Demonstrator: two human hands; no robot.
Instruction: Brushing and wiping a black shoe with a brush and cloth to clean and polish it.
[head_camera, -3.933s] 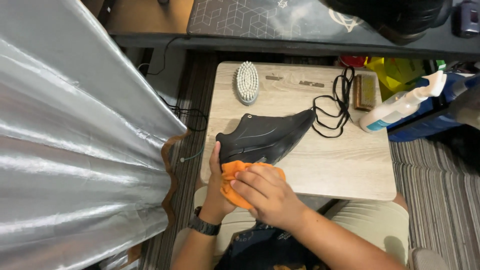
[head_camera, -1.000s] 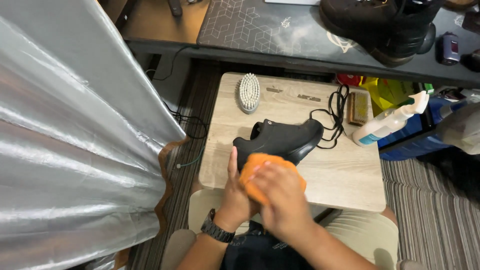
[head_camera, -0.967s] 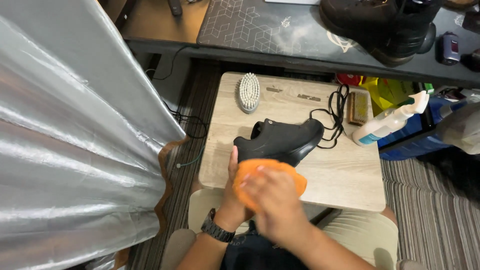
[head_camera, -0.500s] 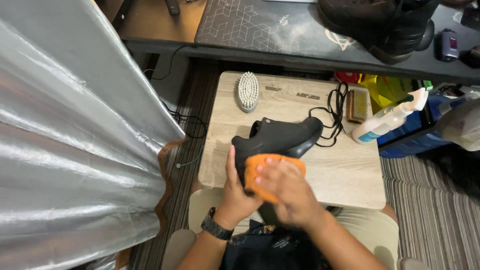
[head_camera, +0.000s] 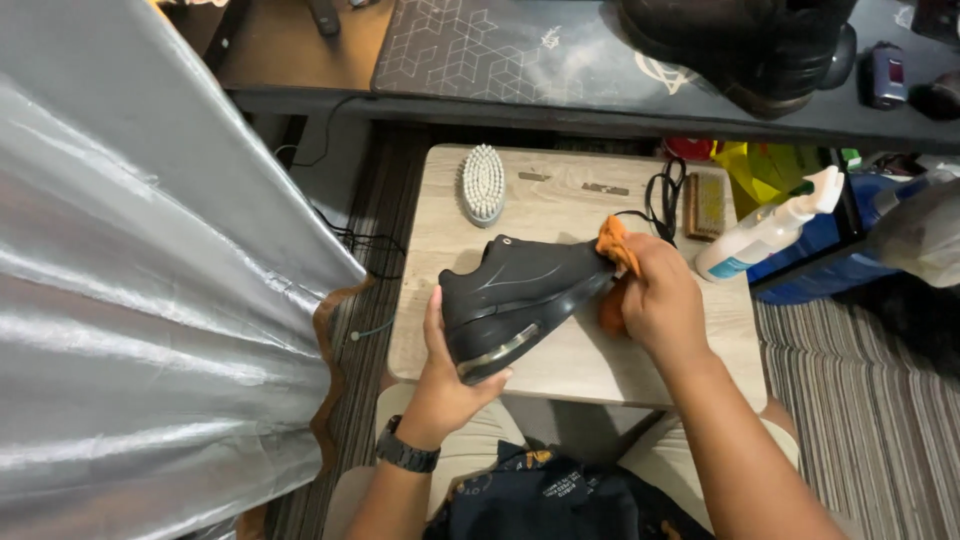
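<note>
Your left hand (head_camera: 445, 375) grips the black leather sneaker's (head_camera: 520, 300) heel at seven o'clock. Your right hand (head_camera: 660, 300) clamps a crumpled orange cloth (head_camera: 615, 245) against its toe at two o'clock.

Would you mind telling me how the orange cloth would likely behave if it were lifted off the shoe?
The cloth would probably hang limp: it is bunched and creased in the right hand against the shoe. It looks thin, so likely light. It should not roll or tip, but could snag or drag.
</note>
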